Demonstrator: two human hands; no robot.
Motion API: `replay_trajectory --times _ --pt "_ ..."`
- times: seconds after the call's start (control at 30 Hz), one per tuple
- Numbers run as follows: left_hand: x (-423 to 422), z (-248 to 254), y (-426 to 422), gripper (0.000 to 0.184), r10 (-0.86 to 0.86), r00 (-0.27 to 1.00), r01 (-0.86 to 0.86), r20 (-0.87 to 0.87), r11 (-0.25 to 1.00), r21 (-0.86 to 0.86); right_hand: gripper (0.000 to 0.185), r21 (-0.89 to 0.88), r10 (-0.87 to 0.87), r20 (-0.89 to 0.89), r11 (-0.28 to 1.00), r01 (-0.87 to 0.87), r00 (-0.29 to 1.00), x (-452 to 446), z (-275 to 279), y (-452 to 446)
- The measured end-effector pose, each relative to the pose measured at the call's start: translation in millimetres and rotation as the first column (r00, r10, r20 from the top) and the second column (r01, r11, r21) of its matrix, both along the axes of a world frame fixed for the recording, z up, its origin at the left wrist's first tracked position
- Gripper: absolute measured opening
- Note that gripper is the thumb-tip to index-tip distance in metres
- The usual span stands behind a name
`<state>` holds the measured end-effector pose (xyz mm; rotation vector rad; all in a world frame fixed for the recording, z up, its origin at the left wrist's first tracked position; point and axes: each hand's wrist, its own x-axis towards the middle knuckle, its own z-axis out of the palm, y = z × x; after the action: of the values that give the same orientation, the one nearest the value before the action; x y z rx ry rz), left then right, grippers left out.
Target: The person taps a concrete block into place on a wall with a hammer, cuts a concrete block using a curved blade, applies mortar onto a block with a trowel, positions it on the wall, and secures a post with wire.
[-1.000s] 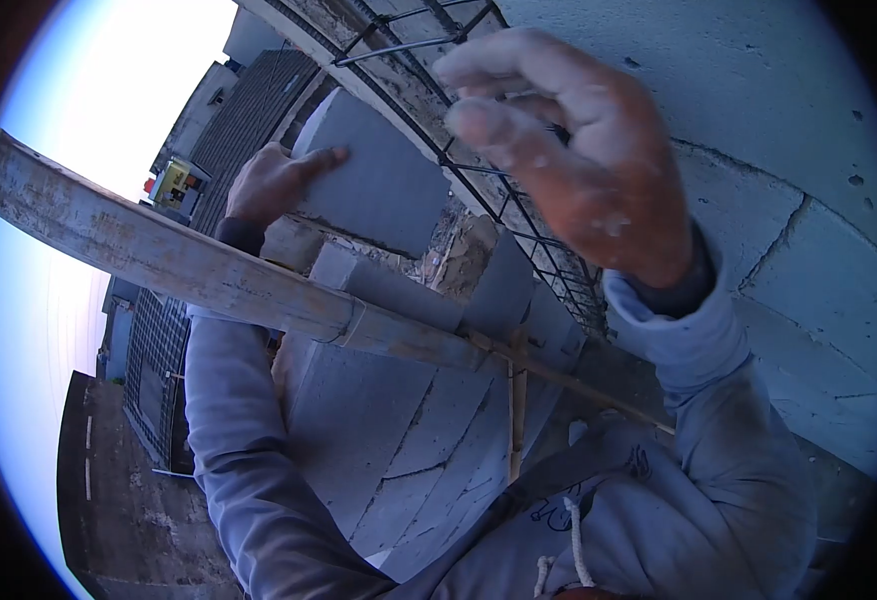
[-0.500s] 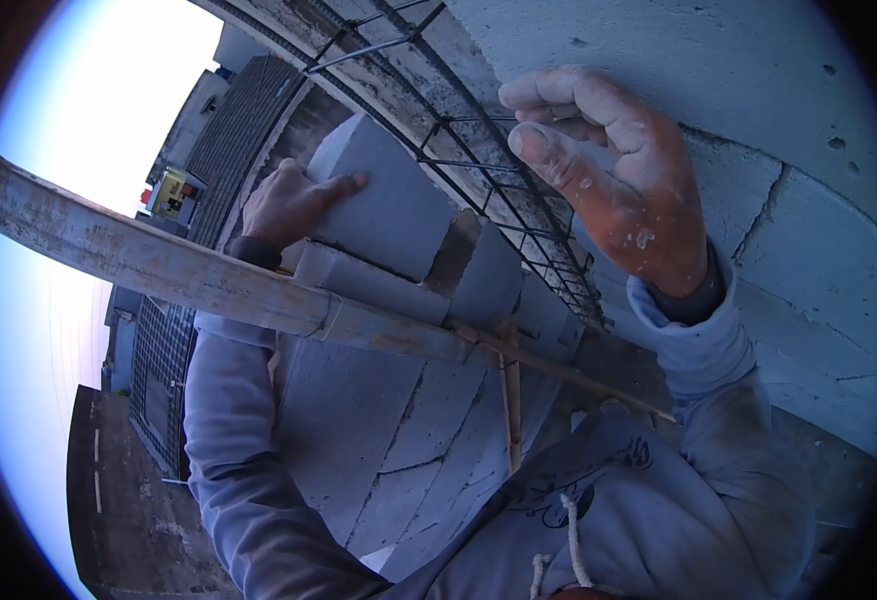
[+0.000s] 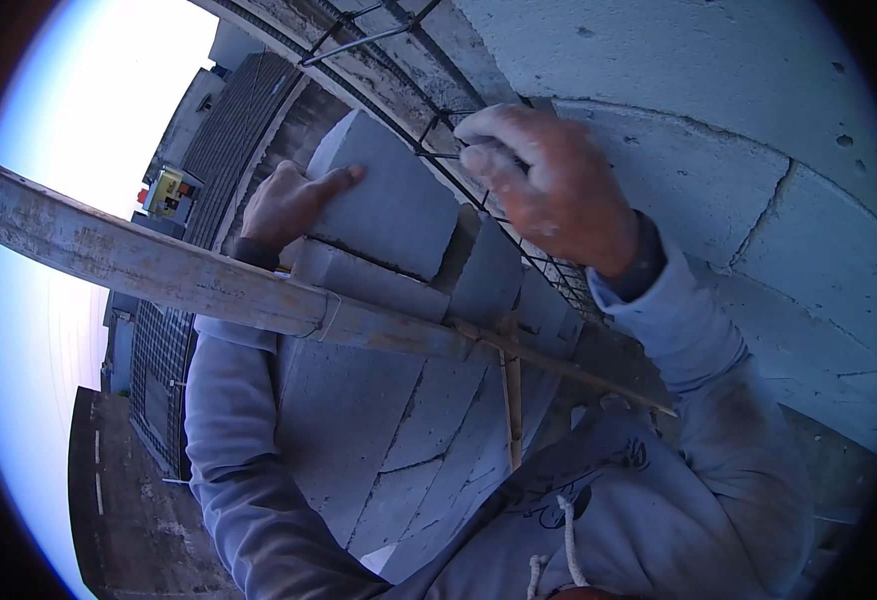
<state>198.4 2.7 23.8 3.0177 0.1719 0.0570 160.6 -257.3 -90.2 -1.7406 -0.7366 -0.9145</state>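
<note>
While a rust-stained pole point(image 3: 159, 263) is slanting over the grey block wall point(image 3: 359, 410), the right hand point(image 3: 564, 185) is curving loosely, thumb and fingers apart, before the rebar point(image 3: 362, 42). Smooth-faced and rough along one edge, the grey block point(image 3: 389, 205) is lying beside the rebar, the left hand point(image 3: 284, 208) pressing a thumb onto it; its finger grip I can't tell. Beyond, dark roofs point(image 3: 239, 110) are meeting bright sky point(image 3: 109, 110).
</note>
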Motion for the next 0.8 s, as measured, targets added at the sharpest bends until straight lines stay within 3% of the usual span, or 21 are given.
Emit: replay_trajectory --times 0.23,0.33,0.53,0.63,0.8 --pt "6 -2 4 0.081 0.018 1.000 -0.018 0.003 0.999 0.038 0.024 -0.387 -0.332 0.186 0.840 0.380 0.925 32 -38 65" --pt "3 -1 1 0.081 0.010 1.000 -0.010 0.002 0.998 0.061 0.023 -0.491 -0.424 0.135 0.756 0.432 0.896 46 -37 71" --pt "5 -1 6 0.081 -0.031 0.998 0.032 -0.046 0.999 0.030 0.018 -0.511 -0.341 -0.051 0.817 0.269 0.939 58 -28 71" --pt "0 -4 -4 0.080 -0.037 0.999 0.037 0.017 0.999 0.040 0.017 -0.465 -0.333 -0.036 0.840 0.279 0.942 67 -32 71" --pt "0 -7 -12 0.080 -0.034 0.999 0.034 -0.011 0.999 -0.008 0.018 -0.548 -0.328 -0.056 0.799 0.245 0.943 71 -32 68"
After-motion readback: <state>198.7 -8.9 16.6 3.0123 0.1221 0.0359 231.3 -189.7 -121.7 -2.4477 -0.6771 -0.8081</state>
